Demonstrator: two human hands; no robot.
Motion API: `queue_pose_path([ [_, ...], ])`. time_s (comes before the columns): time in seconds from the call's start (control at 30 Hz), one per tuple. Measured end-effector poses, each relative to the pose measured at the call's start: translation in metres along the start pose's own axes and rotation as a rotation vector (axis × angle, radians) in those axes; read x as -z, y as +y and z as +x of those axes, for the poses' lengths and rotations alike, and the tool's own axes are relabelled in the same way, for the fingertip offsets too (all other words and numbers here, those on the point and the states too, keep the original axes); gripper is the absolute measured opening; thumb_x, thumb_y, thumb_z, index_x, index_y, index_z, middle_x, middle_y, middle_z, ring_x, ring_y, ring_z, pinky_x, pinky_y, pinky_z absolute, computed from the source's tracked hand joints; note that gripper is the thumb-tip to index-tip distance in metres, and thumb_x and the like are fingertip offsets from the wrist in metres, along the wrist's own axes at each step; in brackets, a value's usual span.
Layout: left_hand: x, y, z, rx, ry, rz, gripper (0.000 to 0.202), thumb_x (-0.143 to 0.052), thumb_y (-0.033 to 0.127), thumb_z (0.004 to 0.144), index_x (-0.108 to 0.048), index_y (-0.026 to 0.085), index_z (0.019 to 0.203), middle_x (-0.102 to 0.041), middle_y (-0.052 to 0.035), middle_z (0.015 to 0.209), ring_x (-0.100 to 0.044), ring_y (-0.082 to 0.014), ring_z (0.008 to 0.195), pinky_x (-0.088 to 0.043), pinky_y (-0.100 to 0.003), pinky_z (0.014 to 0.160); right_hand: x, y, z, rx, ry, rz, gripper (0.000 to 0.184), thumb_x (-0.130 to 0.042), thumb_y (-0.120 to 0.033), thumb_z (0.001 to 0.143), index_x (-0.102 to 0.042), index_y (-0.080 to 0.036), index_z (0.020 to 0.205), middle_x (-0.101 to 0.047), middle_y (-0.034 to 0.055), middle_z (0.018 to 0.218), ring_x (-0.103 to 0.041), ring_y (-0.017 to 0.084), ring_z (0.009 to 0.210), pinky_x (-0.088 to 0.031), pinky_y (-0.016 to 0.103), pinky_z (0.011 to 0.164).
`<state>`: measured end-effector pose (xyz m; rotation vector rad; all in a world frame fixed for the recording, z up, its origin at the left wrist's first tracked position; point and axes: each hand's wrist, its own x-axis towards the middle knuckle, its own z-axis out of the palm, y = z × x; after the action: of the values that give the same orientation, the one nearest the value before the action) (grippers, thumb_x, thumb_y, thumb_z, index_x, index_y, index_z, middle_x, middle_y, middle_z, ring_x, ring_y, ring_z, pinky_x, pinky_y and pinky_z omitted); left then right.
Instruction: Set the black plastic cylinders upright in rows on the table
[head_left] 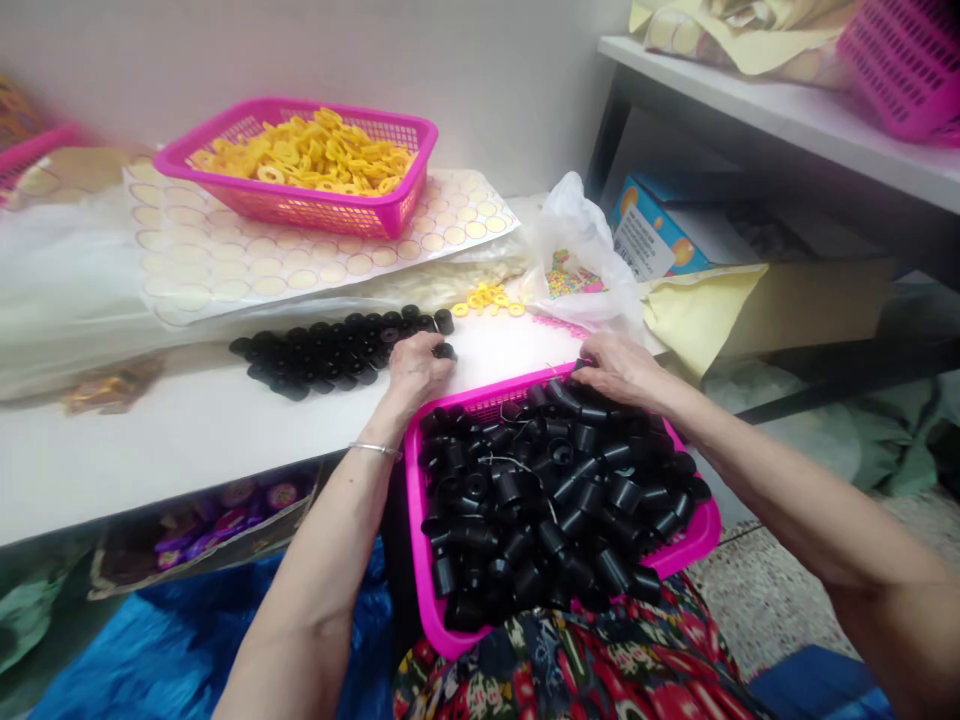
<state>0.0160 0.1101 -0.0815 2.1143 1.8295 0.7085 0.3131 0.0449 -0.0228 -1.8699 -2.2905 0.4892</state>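
Dozens of black plastic cylinders (517,487) lie jumbled in a pink mesh basket (705,528), which rests on the person's lap over a floral-print garment (585,672). Its far rim comes up near the edge of the white worktable (187,440). The left hand (420,375), with a silver bangle (375,450) on its wrist, is over the tabletop beyond the basket's far left corner; its fingers are narrowed around a single black cylinder (446,352). Just left of that hand, a batch of cylinders (322,352) stands packed together in slanting rows on the table. The right hand (619,368) is at the basket's far rim, thumb and fingers drawn close together beside a dark piece (581,364); whether it is firmly gripped I cannot tell. Between the hands and farther back, a small cluster of yellow rings (487,298) lies on the table, near a clear plastic bag (574,230) with colourful contents. Behind them, a second pink basket (386,215), heaped with yellow rings, sits on a sheet printed with circles (262,285). Below the tabletop, at left, purple wrapped items (217,525) lie in an open box (127,565).
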Motion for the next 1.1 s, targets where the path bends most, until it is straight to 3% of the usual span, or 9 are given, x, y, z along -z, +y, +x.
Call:
queue_pose_path([
  [0.13,0.004,0.003,0.006,-0.079,0.016,0.029,0.022,-0.06,0.025,0.062,-0.07,0.019,0.08,-0.068,-0.007,0.096,-0.062,-0.0237,0.087,-0.043,-0.03,0.071,0.0,-0.004,0.004,-0.03,-0.029,-0.052,0.016,-0.061,-0.033,0.077,-0.061,-0.018,0.073,-0.064,0.0089,0.08,-0.055,0.021,0.075,-0.034,0.027,0.059],
  [0.2,0.008,0.013,0.005,-0.109,0.094,-0.062,0.022,-0.065,0.029,0.06,-0.069,0.018,0.079,-0.066,-0.0067,0.098,-0.06,-0.0226,0.086,-0.043,-0.03,0.07,0.001,-0.002,0.006,-0.03,-0.026,-0.019,0.019,-0.063,-0.036,0.076,-0.06,-0.018,0.072,-0.063,0.0068,0.077,-0.054,0.019,0.074,-0.034,0.027,0.059],
  [0.33,0.018,0.053,-0.011,0.135,0.19,-0.62,0.027,-0.068,0.041,0.063,-0.065,0.015,0.07,-0.062,-0.0032,0.07,-0.055,-0.0147,0.064,-0.042,-0.027,0.059,0.003,0.003,0.002,-0.024,0.064,0.26,0.022,-0.067,-0.036,0.073,-0.059,-0.016,0.068,-0.059,0.0017,0.069,-0.053,0.016,0.068,-0.036,0.026,0.057],
  [0.4,0.022,0.078,-0.021,0.293,0.065,-0.956,0.031,-0.067,0.044,0.066,-0.059,0.014,0.06,-0.057,-0.0019,0.059,-0.05,-0.0111,0.055,-0.04,-0.025,0.054,0.006,0.001,-0.005,-0.046,0.126,0.513,0.023,-0.068,-0.036,0.072,-0.058,-0.016,0.068,-0.057,-0.0002,0.065,-0.053,0.014,0.064,-0.038,0.026,0.056],
  [0.47,0.024,0.1,-0.03,0.412,-0.153,-1.208,0.037,-0.066,0.046,0.068,-0.052,0.014,0.055,-0.057,-0.0033,0.059,-0.05,-0.0095,0.051,-0.04,-0.024,0.05,0.009,-0.004,-0.014,-0.046,0.129,0.823,0.024,-0.07,-0.037,0.072,-0.058,-0.016,0.072,-0.058,-0.0013,0.065,-0.054,0.013,0.06,-0.042,0.026,0.057],
  [0.6,0.025,0.128,-0.045,0.573,-0.503,-1.457,0.042,-0.059,0.052,0.075,-0.045,0.016,0.058,-0.06,-0.0054,0.062,-0.05,-0.0101,0.045,-0.032,-0.022,0.038,0.014,-0.021,-0.03,-0.003,0.036,1.293,0.025,-0.075,-0.035,0.069,-0.06,-0.017,0.076,-0.063,-0.0007,0.074,-0.059,0.011,0.063,-0.05,0.025,0.06],
  [0.73,0.029,0.138,-0.055,0.56,-0.557,-1.622,0.029,-0.055,0.039,0.081,-0.048,0.016,0.065,-0.057,-0.0011,0.057,-0.048,-0.0095,0.041,-0.027,-0.02,0.034,0.017,-0.035,-0.04,-0.054,-0.074,1.489,0.028,-0.077,-0.036,0.068,-0.059,-0.018,0.078,-0.066,0.0007,0.079,-0.065,0.013,0.068,-0.055,0.026,0.06],
  [0.87,0.034,0.138,-0.06,0.576,-0.592,-1.791,0.017,-0.05,0.022,0.082,-0.053,0.013,0.067,-0.059,-0.0029,0.06,-0.052,-0.0102,0.045,-0.037,-0.02,0.038,0.016,-0.043,-0.042,-0.061,0.077,1.498,0.033,-0.083,-0.025,0.058,-0.059,-0.017,0.079,-0.066,-0.0009,0.076,-0.064,0.011,0.063,-0.053,0.022,0.055],
  [1.1,0.035,0.139,-0.065,0.69,-0.538,-1.925,0.016,-0.054,0.02,0.084,-0.058,0.011,0.071,-0.062,-0.0039,0.061,-0.057,-0.0113,0.048,-0.047,-0.021,0.045,0.01,-0.056,-0.041,0.005,0.198,1.446,0.034,-0.083,-0.017,0.054,-0.065,-0.017,0.083,-0.066,-0.0027,0.076,-0.061,0.009,0.069,-0.051,0.023,0.069],
])
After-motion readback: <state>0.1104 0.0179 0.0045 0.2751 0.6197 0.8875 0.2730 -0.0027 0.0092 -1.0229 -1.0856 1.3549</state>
